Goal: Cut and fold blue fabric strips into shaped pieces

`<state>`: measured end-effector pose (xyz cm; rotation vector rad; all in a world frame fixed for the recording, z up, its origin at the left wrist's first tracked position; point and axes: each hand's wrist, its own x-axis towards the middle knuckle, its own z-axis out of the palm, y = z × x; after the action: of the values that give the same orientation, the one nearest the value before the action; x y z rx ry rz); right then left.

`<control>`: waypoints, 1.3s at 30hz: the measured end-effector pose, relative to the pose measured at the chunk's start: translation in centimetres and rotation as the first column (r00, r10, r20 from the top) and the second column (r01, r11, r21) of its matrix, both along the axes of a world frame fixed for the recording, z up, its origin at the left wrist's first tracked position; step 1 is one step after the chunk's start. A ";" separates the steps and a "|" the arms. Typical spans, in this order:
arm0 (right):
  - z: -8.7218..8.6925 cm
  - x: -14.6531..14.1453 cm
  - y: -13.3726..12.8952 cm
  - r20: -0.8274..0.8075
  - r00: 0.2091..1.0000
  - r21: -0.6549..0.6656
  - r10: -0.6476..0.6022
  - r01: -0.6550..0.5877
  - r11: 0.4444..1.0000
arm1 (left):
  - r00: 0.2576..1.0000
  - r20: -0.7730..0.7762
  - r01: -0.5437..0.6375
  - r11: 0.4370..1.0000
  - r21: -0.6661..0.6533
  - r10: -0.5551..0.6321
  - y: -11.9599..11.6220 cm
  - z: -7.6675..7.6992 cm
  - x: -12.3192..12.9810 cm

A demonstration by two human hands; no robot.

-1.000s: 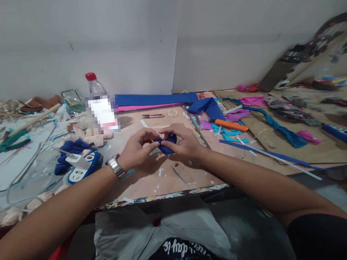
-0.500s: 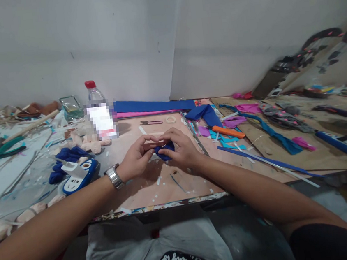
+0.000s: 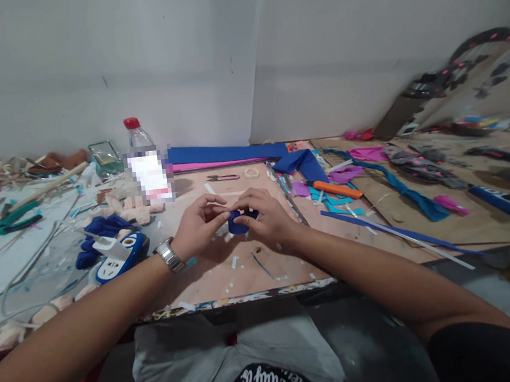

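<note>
Lying just in from the front edge of the desk (image 3: 291, 270), a thin dark strip (image 3: 261, 265) slants with its far end towards the hands. Beyond it, clear of that edge, a small piece of blue cloth (image 3: 237, 225) sits in the gap between the two hands, and it belongs more to the right hand (image 3: 270, 218) than to the left. The right thumb lies across the cloth's front and the right fingers curl behind, gripping it. The left hand (image 3: 200, 226) is half curled, its thumb tip meeting the cloth's left side; whether those fingers pinch it or only steady it, I cannot tell. The cloth seems to run side to side, roughly along the desk's front edge, but its right end goes in under the right fingers, so its long axis is uncertain. Farther back, on the right hand's side, lies an orange cutter (image 3: 337, 189). Beyond that are small scissors (image 3: 224, 177) and a pale ring (image 3: 252, 172), then a long blue band (image 3: 228, 152) along the desk's far edge.
</note>
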<state>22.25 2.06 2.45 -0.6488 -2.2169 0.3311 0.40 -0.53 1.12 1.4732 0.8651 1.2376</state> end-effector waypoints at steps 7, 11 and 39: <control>-0.1 -0.2 0.0 -0.050 0.999 -0.012 -0.003 0.002 1.000 | 0.986 -0.165 0.027 0.991 0.134 -0.005 -1.0 0.8 0.2; -0.4 -0.3 0.1 -0.032 0.999 -0.010 0.009 -0.009 1.000 | 0.986 -0.166 0.053 0.992 0.117 -0.033 -1.0 0.8 0.4; 0.1 -0.1 -0.2 -0.025 1.000 -0.006 0.018 -0.018 1.000 | 0.980 -0.197 0.048 0.990 0.135 -0.021 -0.4 0.3 0.0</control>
<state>22.11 1.84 2.54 -0.6249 -2.1999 0.3536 0.43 -0.93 1.43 1.7369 0.8924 1.1606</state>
